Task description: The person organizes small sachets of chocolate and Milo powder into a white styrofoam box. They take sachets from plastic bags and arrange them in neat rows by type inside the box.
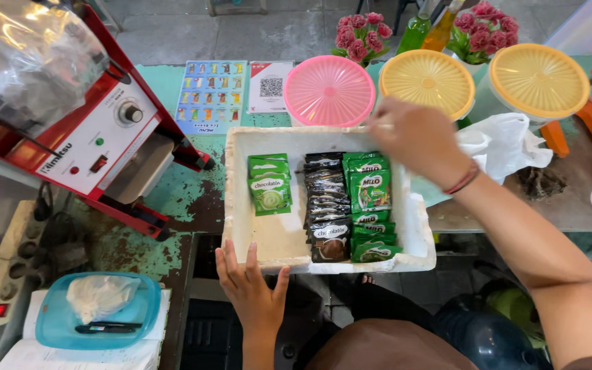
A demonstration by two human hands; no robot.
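Your left hand (251,291) sits nearest you at 6 o'clock, fingers spread, gripping the near rim of the white foam box (241,205), thumb on the outside wall. At 8 o'clock lies one blue tray (53,329) holding a crumpled clear bag and a dark pen.

The box hangs over the near edge of the tabletop (186,199). In it stand three rows: light-green sachets (269,183) on the left, dark brown sachets (327,205) in the middle, dark green sachets (370,199) on the right; they overlap too much to count. The box floor at 7 o'clock is bare.

Your right hand (416,140) hovers over the far right corner of the box at 1 o'clock, fingers curled down; whether they pinch anything, you cannot tell. A white plastic bag (505,144) lies just beside it.

At 10 o'clock stands one red machine (104,137). At 12 o'clock sit three round lids: one pink lid (329,90) and two yellow lids (427,82).
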